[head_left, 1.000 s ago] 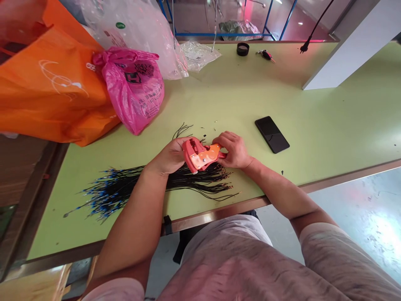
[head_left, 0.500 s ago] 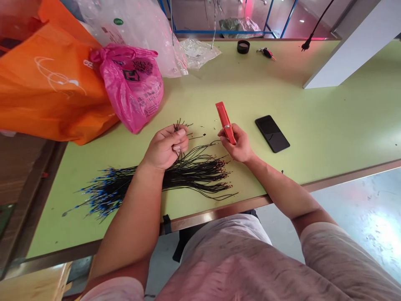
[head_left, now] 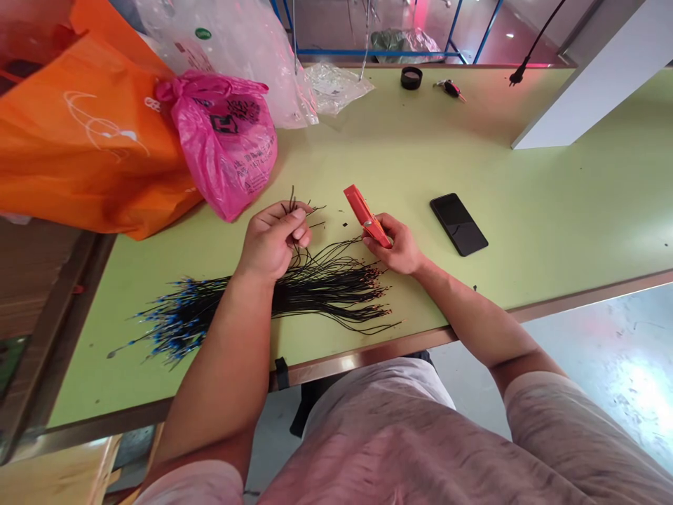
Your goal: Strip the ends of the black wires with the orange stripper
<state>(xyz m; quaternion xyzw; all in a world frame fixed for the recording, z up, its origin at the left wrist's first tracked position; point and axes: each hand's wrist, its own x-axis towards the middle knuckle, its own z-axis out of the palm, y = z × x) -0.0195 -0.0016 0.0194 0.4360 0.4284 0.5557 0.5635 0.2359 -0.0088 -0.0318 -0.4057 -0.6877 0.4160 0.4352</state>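
My left hand (head_left: pixel 274 240) is closed in a pinch on a few thin black wires (head_left: pixel 292 200) whose ends stick up past my fingers. My right hand (head_left: pixel 395 244) grips the handle of an orange-red wire stripper (head_left: pixel 364 212) that points up and to the left. Between and below both hands lies a bundle of black wires (head_left: pixel 326 284) with reddish tips at the right and blue ends (head_left: pixel 173 326) fanned out at the left, on the green table (head_left: pixel 526 210).
A black phone (head_left: pixel 458 224) lies right of my right hand. An orange bag (head_left: pixel 89 147), a pink plastic bag (head_left: pixel 228 144) and clear plastic bags (head_left: pixel 247 49) sit at the back left. A black cap (head_left: pixel 411 77), keys (head_left: pixel 449 88) and a white post (head_left: pixel 589 77) are farther back.
A second ago both hands held the stripper together over the bundle. They have since parted: the left holds picked-up wires, the right holds the stripper alone, now tilted more to the left.
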